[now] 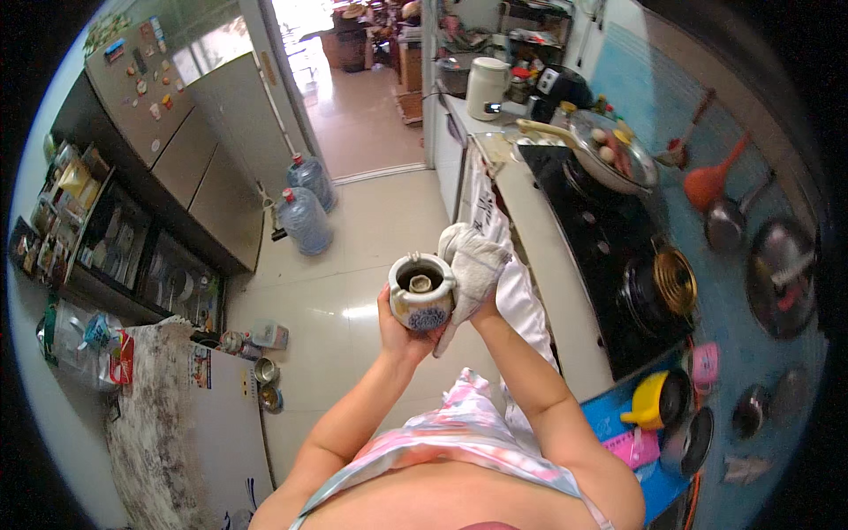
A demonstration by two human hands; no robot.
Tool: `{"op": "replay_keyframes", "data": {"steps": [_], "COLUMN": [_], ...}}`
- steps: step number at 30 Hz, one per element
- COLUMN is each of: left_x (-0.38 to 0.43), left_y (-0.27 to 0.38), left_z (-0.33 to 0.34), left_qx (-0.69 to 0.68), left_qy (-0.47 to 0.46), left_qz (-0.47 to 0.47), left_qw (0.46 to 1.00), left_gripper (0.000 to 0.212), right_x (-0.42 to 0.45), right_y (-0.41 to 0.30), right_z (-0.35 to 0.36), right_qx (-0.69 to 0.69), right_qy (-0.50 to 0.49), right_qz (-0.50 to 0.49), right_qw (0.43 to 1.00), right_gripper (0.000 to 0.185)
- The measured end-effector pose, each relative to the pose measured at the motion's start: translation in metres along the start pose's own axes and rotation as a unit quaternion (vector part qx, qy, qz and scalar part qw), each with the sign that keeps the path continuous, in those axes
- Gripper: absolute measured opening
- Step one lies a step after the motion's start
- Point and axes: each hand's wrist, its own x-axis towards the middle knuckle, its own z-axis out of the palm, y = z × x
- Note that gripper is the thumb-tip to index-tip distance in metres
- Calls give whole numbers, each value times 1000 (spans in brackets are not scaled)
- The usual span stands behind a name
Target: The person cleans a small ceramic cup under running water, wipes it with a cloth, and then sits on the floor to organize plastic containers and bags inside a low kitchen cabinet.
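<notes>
My left hand cups a small ceramic pot from its left side and below. The pot is off-white with a blue floral motif, a notched rim and a round knob-like piece inside its dark opening. On the right, my right hand grips a white cloth, which covers most of its fingers and lies against the pot's right side. Both hands are raised in front of my body over the tiled floor.
On the right, a counter carries a black gas stove and a lidded pan. Large water bottles stand on the floor ahead. At the left are a refrigerator and a white cabinet. A doorway opens ahead.
</notes>
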Motion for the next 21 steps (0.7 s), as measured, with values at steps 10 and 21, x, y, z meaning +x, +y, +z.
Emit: {"op": "replay_keyframes", "data": {"steps": [10, 21], "left_x": [179, 350], "left_y": [110, 229], "left_z": [42, 77], "left_qx": [21, 8], "left_qy": [-137, -139], "left_qz": [131, 268], "left_qw": [982, 953], "left_gripper": [58, 46], "right_x": [202, 324], "right_y": [16, 71], "right_z": [87, 242], "right_qx": [137, 402], "right_qy": [-182, -122], "right_qz": [-371, 66], "right_qw": [900, 905], "right_gripper": [35, 87]}}
